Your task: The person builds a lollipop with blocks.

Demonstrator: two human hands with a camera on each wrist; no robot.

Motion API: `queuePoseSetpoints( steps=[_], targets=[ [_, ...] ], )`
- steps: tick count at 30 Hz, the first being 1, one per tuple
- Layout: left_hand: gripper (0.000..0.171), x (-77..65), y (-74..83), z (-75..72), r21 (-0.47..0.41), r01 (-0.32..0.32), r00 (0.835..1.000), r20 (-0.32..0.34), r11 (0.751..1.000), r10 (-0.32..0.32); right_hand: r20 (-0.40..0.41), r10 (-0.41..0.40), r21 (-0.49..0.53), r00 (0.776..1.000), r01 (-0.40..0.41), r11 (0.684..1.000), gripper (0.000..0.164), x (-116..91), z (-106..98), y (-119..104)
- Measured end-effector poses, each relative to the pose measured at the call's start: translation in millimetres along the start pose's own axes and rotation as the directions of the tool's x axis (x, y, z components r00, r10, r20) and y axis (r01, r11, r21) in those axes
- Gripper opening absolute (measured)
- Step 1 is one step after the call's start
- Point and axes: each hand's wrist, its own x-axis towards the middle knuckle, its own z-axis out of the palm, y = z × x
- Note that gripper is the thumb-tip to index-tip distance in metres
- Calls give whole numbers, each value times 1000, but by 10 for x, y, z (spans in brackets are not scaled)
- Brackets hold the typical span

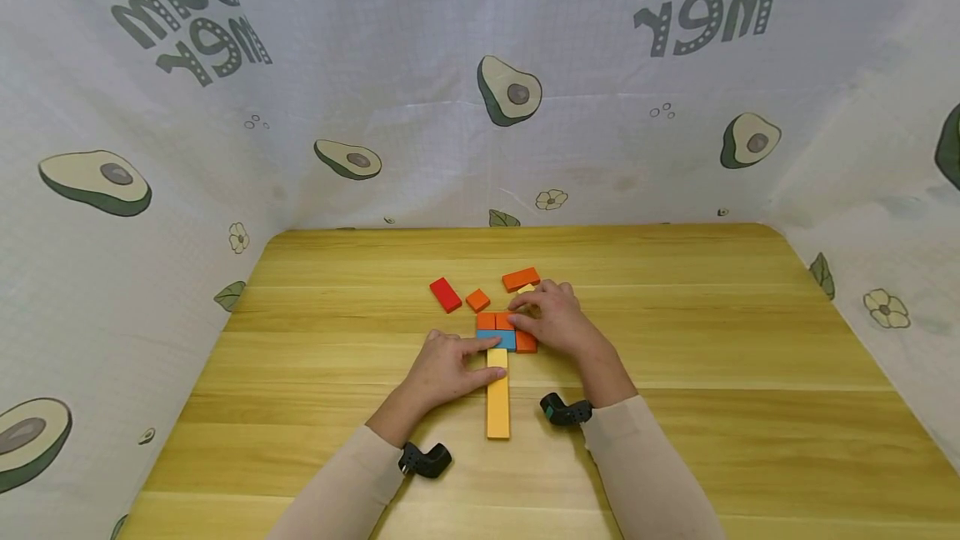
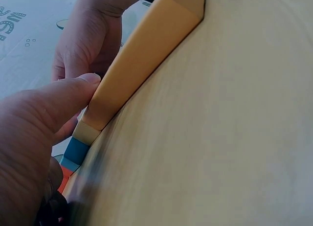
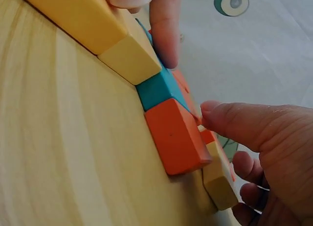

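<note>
On the table several flat blocks lie joined in a shape. Its stem is a long yellow block (image 1: pixel 498 411) with a short pale yellow block (image 3: pixel 129 59) at its far end. Beyond that lies a blue block (image 1: pixel 506 342), an orange block (image 3: pixel 176 138) against its right end, and two small orange blocks (image 1: pixel 486 321) along its far side. My left hand (image 1: pixel 442 367) rests its index fingertip on the blue block and its thumb at the yellow stem. My right hand (image 1: pixel 555 319) touches the right small orange block with its thumb, index fingertip near its far edge.
Behind the shape lie a red block (image 1: pixel 446 295), a small orange square block (image 1: pixel 477 300) and a longer orange block (image 1: pixel 521 279). A pale yellow block (image 3: pixel 219 179) sits by the right hand's fingers. A printed cloth (image 1: pixel 435 165) hangs beyond the wooden table (image 1: pixel 337 273).
</note>
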Motion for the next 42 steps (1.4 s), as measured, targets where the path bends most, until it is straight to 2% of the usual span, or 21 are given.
queuePoseSetpoints(
  steps=[6, 13, 19, 27, 36, 42],
  targets=[
    [54, -4, -9, 15, 1, 7, 1000, 3, 1000, -7, 19, 47, 33, 999, -47, 998, 28, -46, -95, 40],
    [54, 0, -17, 16, -16, 4, 1000, 5, 1000, -4, 81, 88, 15, 993, -90, 996, 43, -63, -164, 91],
    [53, -2, -15, 17, -10, 4, 1000, -1, 1000, -4, 119, 80, 35, 990, -84, 996, 50, -81, -219, 130],
    [54, 0, -19, 23, -21, 1, 1000, -6, 1000, -1, 106, 122, 153, 987, -137, 979, 57, -56, -189, 184],
    [54, -3, -19, 20, -5, -3, 1000, -3, 1000, 3, 140, 135, 160, 981, -157, 975, 71, -27, -145, 179],
    [54, -10, -18, 12, -9, 4, 1000, 0, 1000, -4, 157, 135, 162, 978, -161, 974, 73, -26, -144, 167]
  ],
)
